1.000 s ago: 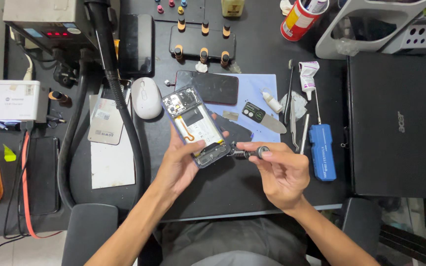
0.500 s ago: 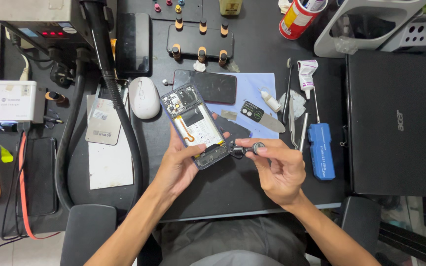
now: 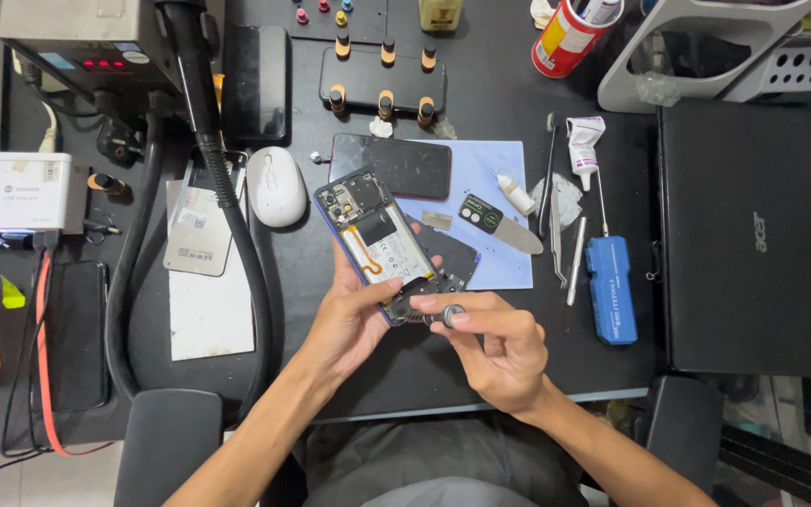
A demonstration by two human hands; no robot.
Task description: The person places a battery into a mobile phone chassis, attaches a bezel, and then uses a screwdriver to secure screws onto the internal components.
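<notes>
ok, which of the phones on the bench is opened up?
The phone in the left hand: the opened phone has its back off, with battery and boards showing. The dark phone on the blue mat lies closed, unheld.

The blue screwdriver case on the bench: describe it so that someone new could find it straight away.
Start at the closed black laptop on the right of the black table. Just off its left edge, to the right of the pale blue mat, lies the blue screwdriver case, lengthwise. It is the only solid blue block; the tools beside it are thin and metallic.
</notes>
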